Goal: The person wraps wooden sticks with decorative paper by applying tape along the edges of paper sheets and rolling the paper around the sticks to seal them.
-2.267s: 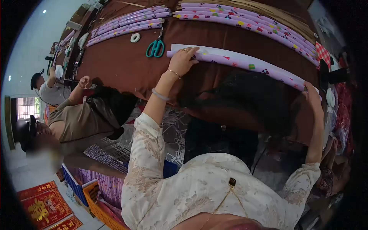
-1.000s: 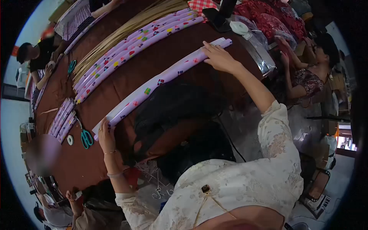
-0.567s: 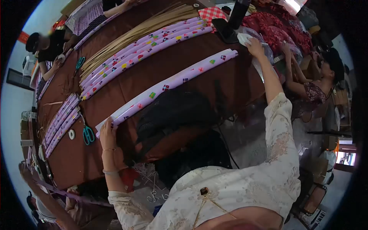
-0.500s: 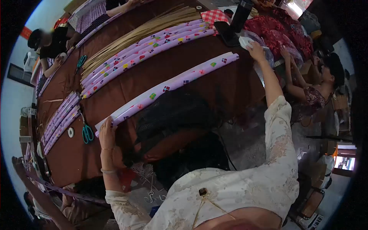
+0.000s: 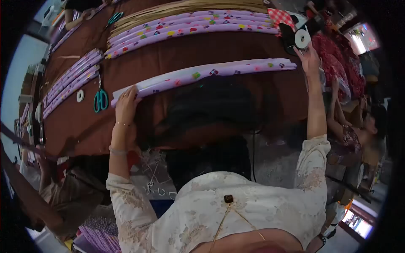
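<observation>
A long lilac roll of patterned paper [image 5: 177,79] lies across the brown cloth. My left hand [image 5: 126,104] rests closed over its left end, where a pale paper edge shows. Off the roll's right end, my right hand [image 5: 309,61] is raised with a white roll of tape [image 5: 302,39] at its fingertips. Left of my left hand lie teal-handled scissors [image 5: 101,100] and a small white tape ring [image 5: 80,95] on the cloth.
Finished-looking lilac rolls [image 5: 190,30] lie behind, with brown strips [image 5: 190,7] beyond them. More rolls [image 5: 71,82] are at the left. A black stand [image 5: 288,37] and red bagged fabric [image 5: 337,59] are at the right. Other people sit at both sides.
The view has turned. My right hand has left the paper roll's right end, reached to the white tape and now lifts it. My left hand stays on the left end.
</observation>
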Tool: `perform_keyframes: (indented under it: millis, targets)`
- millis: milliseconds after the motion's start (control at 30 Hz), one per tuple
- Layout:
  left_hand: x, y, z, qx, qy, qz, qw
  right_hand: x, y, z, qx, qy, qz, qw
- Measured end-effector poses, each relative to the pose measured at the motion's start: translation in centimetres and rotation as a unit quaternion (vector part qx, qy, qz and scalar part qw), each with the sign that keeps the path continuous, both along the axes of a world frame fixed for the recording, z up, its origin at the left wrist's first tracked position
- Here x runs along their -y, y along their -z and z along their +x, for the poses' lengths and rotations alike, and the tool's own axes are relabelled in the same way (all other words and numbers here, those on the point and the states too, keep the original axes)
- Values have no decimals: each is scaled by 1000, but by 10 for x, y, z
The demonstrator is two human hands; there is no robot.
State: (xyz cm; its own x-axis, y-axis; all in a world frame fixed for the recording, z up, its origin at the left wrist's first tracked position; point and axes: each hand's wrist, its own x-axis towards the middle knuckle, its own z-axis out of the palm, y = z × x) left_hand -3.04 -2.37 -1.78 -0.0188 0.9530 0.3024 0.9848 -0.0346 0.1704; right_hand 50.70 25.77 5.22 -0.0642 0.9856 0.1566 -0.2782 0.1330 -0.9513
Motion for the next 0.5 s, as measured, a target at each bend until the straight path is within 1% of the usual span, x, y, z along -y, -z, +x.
perform_keyframes:
  millis: [33, 100, 133, 167, 200, 233, 367, 433, 500]
  targets:
    - [0, -1, -1, -14, 3, 0, 1000, -1, -2, -22, 1, -83, -8, 997]
    - [-1, 3, -4, 6, 16, 18, 1000, 16, -6, -73, -28, -246, -33, 968]
    - [0, 4, -6, 6, 13, 7, 1000, 21, -2, -100, -72, -281, -111, 950]
    - [0, 5, -7, 7, 11, -2, 1000, 27, 1, -125, -46, -314, -134, 939]
    - [1, 7, -7, -18, 17, 20, 1000, 39, 0, -154, -19, -345, -156, 925]
    - [1, 6, -6, -10, 12, 21, 1000, 48, 3, -179, -24, -363, -201, 909]
    - [4, 3, -3, -9, 0, 18, 1000, 53, 22, -253, 64, -472, -218, 852]
    - [7, -3, -1, -11, 4, 34, 999, 60, 25, -276, 109, -499, -225, 830]
    - [7, -4, -1, -12, 15, 43, 999, 71, 25, -286, 157, -490, -243, 822]
